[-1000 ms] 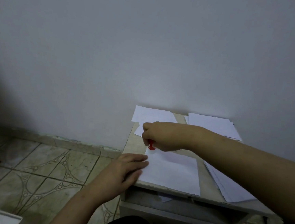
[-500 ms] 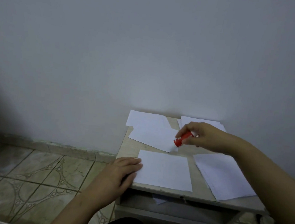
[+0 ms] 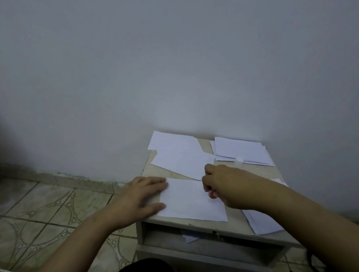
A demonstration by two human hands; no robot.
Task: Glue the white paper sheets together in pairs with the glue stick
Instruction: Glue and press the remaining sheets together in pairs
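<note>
A white sheet (image 3: 192, 204) lies at the front of the small table (image 3: 220, 227). My left hand (image 3: 145, 194) rests flat on the sheet's left edge, fingers straight. My right hand (image 3: 230, 184) grips the red glue stick (image 3: 212, 194), whose tip points down onto the sheet's upper right part. Most of the stick is hidden inside the fist. Loose white sheets (image 3: 179, 157) lie overlapped at the back left. A stack of sheets (image 3: 241, 151) sits at the back right. More sheets (image 3: 262, 223) lie at the right front, partly under my right forearm.
A small white cap (image 3: 239, 159) sits on the front edge of the back right stack. The table stands against a plain wall, with an open shelf below holding a scrap of paper (image 3: 189, 237). Tiled floor (image 3: 37, 216) extends to the left.
My right hand has brought the glue stick from above the back sheets down onto the front sheet. My left hand stays on the sheet's left edge.
</note>
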